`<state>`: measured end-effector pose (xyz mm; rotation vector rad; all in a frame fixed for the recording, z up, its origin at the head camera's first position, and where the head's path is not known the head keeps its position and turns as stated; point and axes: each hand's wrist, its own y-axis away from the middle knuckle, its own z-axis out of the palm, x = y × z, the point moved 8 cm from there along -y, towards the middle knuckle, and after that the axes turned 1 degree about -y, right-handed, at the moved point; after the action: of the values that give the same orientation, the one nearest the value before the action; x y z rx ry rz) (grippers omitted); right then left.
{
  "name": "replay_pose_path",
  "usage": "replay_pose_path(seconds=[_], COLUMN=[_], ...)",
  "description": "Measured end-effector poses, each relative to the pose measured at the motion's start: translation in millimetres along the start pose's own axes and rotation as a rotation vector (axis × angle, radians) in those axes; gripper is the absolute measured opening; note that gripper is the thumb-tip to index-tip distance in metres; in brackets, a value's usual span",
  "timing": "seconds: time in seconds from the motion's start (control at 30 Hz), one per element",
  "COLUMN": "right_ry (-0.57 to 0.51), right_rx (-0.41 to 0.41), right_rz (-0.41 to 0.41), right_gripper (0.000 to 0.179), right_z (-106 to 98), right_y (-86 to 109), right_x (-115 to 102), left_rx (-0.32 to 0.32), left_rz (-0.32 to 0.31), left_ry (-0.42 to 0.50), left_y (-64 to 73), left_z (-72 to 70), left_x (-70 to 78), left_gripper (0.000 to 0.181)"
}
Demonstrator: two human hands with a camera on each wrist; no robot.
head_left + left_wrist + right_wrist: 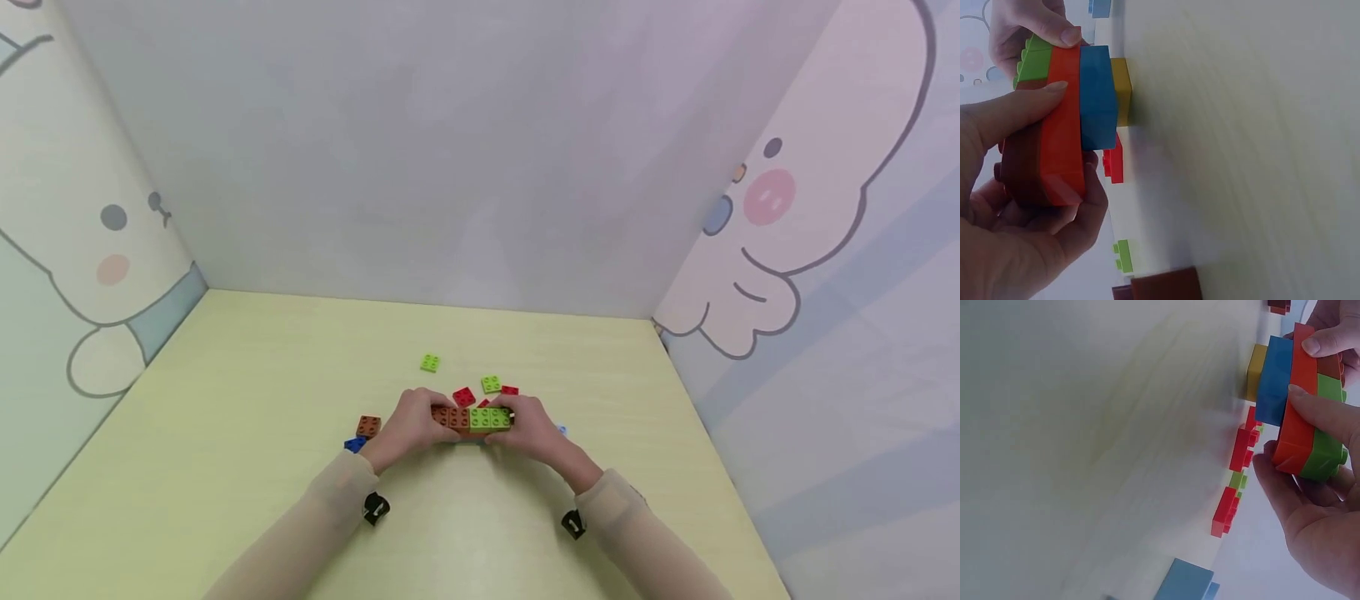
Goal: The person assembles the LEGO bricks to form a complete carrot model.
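Both hands hold a stack of toy building bricks over the table. My left hand (411,429) grips the end with the brown brick (459,418), thumb on the near side and fingers behind. At the other end, my right hand (532,427) grips round the lime green brick (490,419) in the same way. Under these two top bricks runs a long orange-red brick (1063,137), which both thumbs press. Below it come a shorter blue brick (1099,100) and, lowest, a yellow brick (1122,87) close on the tabletop. The far fingers are partly hidden by the stack.
Behind the stack lie loose lime green bricks, one farther back (430,363), and red bricks, one near the middle (464,397). Left of the left hand are a brown brick (368,426) and a dark blue brick (356,444). A light blue brick (1185,581) lies right of the right hand.
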<state>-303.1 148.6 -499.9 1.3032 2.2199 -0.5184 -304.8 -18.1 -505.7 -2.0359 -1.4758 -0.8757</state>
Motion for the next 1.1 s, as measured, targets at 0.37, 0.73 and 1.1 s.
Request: replay_pose_path(seconds=[0.37, 0.73, 1.1], right_ry=[0.056, 0.037, 0.112], right_rx=[0.033, 0.069, 0.041], right_rz=[-0.050, -0.007, 0.119], right_gripper=[0.037, 0.034, 0.041], right_z=[-20.6, -36.4, -59.1], right_y=[6.9, 20.8, 54.0], right_x=[0.9, 14.3, 31.7], left_rx=[0.007, 0.009, 0.006], left_rz=[-0.001, -0.023, 0.004], left_ry=[0.014, 0.014, 0.009], left_y=[-2.7, 1.2, 3.1], left_z=[-0.4, -1.3, 1.1], left_x=[2.0, 1.8, 5.0], left_gripper=[0.036, 0.039, 0.039])
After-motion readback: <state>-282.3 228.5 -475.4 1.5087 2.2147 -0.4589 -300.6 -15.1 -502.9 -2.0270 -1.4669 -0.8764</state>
